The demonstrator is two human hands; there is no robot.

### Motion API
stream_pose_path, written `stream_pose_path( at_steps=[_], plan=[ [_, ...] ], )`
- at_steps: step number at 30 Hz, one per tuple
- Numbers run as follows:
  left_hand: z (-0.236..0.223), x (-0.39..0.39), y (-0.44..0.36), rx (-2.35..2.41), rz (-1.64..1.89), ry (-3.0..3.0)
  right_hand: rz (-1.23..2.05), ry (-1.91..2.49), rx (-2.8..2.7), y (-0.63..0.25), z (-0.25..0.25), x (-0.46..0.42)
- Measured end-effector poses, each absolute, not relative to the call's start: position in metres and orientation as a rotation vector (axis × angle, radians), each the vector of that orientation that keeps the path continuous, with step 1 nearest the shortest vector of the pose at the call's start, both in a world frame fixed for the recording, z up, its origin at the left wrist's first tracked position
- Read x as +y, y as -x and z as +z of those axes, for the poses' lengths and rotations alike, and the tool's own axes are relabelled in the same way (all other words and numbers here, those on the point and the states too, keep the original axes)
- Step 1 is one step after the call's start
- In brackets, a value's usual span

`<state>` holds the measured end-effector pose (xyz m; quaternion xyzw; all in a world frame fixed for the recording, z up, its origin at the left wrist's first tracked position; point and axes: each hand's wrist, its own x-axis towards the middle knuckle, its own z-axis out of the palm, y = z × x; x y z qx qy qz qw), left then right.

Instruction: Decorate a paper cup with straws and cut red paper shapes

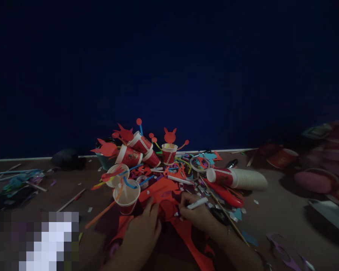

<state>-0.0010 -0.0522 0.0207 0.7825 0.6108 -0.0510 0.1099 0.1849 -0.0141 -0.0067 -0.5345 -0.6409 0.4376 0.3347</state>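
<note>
My right hand [192, 212] is closed around a white marker [198, 203], its tip down at a sheet of red paper [161, 190]. Flat on the same sheet, at its left side, rests my left hand [147, 222] with nothing gripped in it. The sheet has cut-out edges, and a long red strip [186, 237] runs toward me below it. Just beyond my left hand stands an open paper cup [127, 195] with bent straws. Behind it is another paper cup [118, 175] with red paper on it. A second white marker [180, 180] lies beyond the sheet.
At the back stands a red cup [169, 154] with a paper animal head; several decorated cups lie left of it. On the right are stacked cups [250, 178], a red pouch-like object [226, 194], a wooden stick [226, 212] and purple scissors [282, 250]. Paper scraps are scattered around.
</note>
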Motion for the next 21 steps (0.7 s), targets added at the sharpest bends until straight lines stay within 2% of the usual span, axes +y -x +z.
stream_pose_path(
  at_steps=[4, 10, 21],
  plan=[
    [0.021, -0.052, 0.002, 1.806, -0.142, -2.309, 1.154, 1.382, -1.671, -0.183, -0.004, -0.015],
    [0.021, -0.055, 0.001, 1.84, -0.172, -2.324, 1.425, 1.252, -1.356, -0.183, 0.006, -0.015],
    [0.02, -0.059, 0.003, 2.005, -0.281, -2.362, 1.253, 1.238, -1.4, -0.187, 0.008, -0.014]
  ],
)
